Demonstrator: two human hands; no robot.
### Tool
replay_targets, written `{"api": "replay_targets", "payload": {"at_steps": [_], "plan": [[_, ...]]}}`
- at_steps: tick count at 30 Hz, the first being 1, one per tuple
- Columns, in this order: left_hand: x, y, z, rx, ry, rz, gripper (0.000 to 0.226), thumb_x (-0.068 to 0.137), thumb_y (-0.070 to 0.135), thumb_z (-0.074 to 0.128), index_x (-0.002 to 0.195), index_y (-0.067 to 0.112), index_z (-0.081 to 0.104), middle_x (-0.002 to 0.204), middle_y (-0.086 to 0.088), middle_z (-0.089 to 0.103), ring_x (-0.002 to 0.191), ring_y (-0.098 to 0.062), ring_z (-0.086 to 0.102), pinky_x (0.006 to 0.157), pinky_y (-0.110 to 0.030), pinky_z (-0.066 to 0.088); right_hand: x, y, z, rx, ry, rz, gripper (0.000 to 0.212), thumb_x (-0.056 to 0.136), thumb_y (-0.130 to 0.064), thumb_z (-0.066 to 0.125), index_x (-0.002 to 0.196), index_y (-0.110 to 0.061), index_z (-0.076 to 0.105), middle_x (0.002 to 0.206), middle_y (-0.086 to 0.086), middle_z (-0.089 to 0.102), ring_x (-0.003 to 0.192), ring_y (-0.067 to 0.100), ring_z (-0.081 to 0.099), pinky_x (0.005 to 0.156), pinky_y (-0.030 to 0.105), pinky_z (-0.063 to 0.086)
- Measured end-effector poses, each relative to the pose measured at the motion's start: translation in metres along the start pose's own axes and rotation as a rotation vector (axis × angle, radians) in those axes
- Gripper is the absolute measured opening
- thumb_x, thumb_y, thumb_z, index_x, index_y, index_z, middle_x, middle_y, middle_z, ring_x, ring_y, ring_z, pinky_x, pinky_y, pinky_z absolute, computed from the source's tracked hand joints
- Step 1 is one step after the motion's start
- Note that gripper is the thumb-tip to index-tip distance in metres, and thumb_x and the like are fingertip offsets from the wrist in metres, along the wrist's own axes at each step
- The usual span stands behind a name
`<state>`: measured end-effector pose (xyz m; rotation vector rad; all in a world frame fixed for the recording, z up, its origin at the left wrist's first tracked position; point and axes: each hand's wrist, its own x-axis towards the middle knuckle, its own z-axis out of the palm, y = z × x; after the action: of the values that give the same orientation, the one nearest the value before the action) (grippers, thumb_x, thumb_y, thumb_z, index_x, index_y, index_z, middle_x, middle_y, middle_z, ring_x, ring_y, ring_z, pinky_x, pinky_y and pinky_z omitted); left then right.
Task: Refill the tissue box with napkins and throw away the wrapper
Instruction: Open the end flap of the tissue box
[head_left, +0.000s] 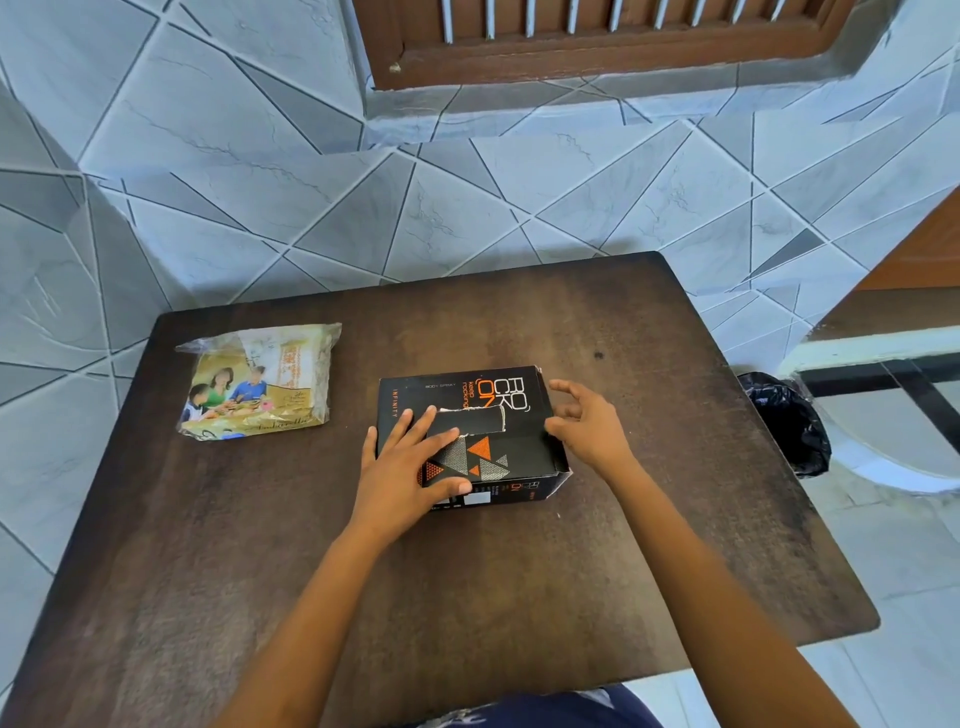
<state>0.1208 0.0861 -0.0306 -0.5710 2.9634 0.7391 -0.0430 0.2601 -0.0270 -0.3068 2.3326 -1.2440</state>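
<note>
A black tissue box (511, 402) with orange print and a slot cut in its top lies in the middle of the dark wooden table (363, 571). My left hand (410, 470) rests flat on the box's left side, fingers spread over the lid. My right hand (587, 426) is at the box's right end, fingers apart and curled near the end flap, thumb touching the edge. A sealed plastic pack of napkins (257, 382) with a printed picture lies at the table's far left, apart from both hands.
A bin lined with a black bag (789, 423) stands on the floor just off the table's right edge. A tiled wall runs behind the table. A white frame with a glass surface (883, 364) is at the far right.
</note>
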Motion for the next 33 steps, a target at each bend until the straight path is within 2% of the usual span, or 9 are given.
{"api": "replay_targets", "payload": {"at_steps": [6, 9, 11, 13, 17, 23, 26, 30, 33], "plan": [[0.000, 0.000, 0.000, 0.014, 0.000, -0.009, 0.111, 0.044, 0.098, 0.008, 0.136, 0.043, 0.035, 0.156, 0.013, 0.013, 0.145, -0.010, 0.000, 0.115, -0.045, -0.012, -0.003, 0.017, -0.006, -0.170, 0.147, -0.081, 0.050, 0.085, -0.005, 0.040, 0.128, -0.028, 0.052, 0.092, 0.013, 0.067, 0.065, 0.017, 0.052, 0.055, 0.025, 0.041], [0.000, 0.001, 0.001, 0.008, 0.005, -0.008, 0.111, 0.044, 0.098, 0.007, 0.136, 0.043, 0.036, 0.156, 0.013, 0.013, 0.145, -0.009, 0.001, 0.115, -0.044, -0.012, -0.005, 0.027, -0.005, -0.278, 0.076, -0.121, 0.045, 0.094, -0.025, 0.040, 0.138, -0.028, 0.038, 0.127, 0.006, 0.059, 0.102, 0.021, 0.059, 0.084, 0.034, 0.048], [0.001, 0.001, 0.001, 0.010, 0.011, -0.011, 0.109, 0.045, 0.097, 0.008, 0.136, 0.043, 0.035, 0.156, 0.013, 0.013, 0.145, -0.010, 0.001, 0.115, -0.044, -0.012, -0.003, 0.033, -0.004, -0.420, 0.062, -0.129, 0.050, 0.095, -0.027, 0.039, 0.143, -0.026, 0.025, 0.149, 0.001, 0.035, 0.130, 0.023, 0.043, 0.100, 0.043, 0.043], [0.001, 0.000, 0.002, 0.010, 0.015, -0.013, 0.109, 0.046, 0.097, 0.008, 0.137, 0.044, 0.035, 0.156, 0.013, 0.012, 0.145, -0.010, 0.001, 0.115, -0.044, -0.011, 0.002, 0.042, -0.007, -0.561, 0.081, -0.040, 0.054, 0.095, -0.018, 0.038, 0.145, -0.024, 0.018, 0.155, -0.001, 0.021, 0.137, 0.023, 0.032, 0.105, 0.043, 0.041], [0.002, 0.001, 0.001, 0.025, 0.017, -0.023, 0.110, 0.045, 0.097, 0.005, 0.137, 0.043, 0.033, 0.157, 0.013, 0.011, 0.145, -0.010, 0.000, 0.115, -0.044, -0.011, 0.010, 0.061, -0.020, -0.686, -0.006, 0.105, 0.059, 0.094, -0.011, 0.042, 0.145, -0.022, 0.015, 0.156, -0.001, 0.015, 0.142, 0.021, 0.023, 0.109, 0.040, 0.038], [0.006, 0.003, -0.001, 0.026, 0.019, -0.016, 0.113, 0.044, 0.097, 0.004, 0.138, 0.043, 0.033, 0.157, 0.012, 0.012, 0.145, -0.011, 0.000, 0.115, -0.044, -0.012, 0.011, 0.055, -0.018, -0.712, 0.029, 0.035, 0.055, 0.096, -0.021, 0.038, 0.146, -0.017, 0.015, 0.157, 0.004, 0.012, 0.144, 0.023, 0.016, 0.116, 0.039, 0.022], [0.012, 0.003, -0.004, 0.010, 0.020, -0.005, 0.111, 0.046, 0.097, 0.007, 0.138, 0.041, 0.035, 0.157, 0.010, 0.012, 0.146, -0.012, 0.002, 0.115, -0.044, -0.011, 0.007, 0.038, -0.009, -0.516, 0.115, -0.117, 0.052, 0.098, -0.029, 0.033, 0.145, -0.013, 0.019, 0.156, 0.005, 0.018, 0.144, 0.021, 0.015, 0.116, 0.035, 0.016], [0.018, 0.007, 0.001, -0.113, 0.246, -0.058, 0.073, 0.070, 0.062, 0.062, 0.133, 0.028, 0.048, 0.156, -0.003, 0.017, 0.144, -0.024, 0.014, 0.116, -0.047, 0.010, -0.007, 0.007, 0.007, -0.139, 0.029, -0.288, 0.053, 0.095, -0.034, 0.040, 0.143, -0.018, 0.027, 0.148, 0.003, 0.037, 0.136, 0.020, 0.034, 0.109, 0.033, 0.030], [0.020, 0.004, 0.006, -0.116, 0.403, -0.180, 0.053, 0.076, 0.037, 0.071, 0.126, 0.023, 0.056, 0.153, -0.011, 0.026, 0.141, -0.031, 0.021, 0.113, -0.049, 0.029, -0.007, 0.005, 0.013, -0.226, -0.101, -0.400, 0.067, 0.089, -0.037, 0.051, 0.145, -0.020, 0.018, 0.152, -0.004, 0.025, 0.139, 0.009, 0.023, 0.110, 0.026, 0.021]]}}
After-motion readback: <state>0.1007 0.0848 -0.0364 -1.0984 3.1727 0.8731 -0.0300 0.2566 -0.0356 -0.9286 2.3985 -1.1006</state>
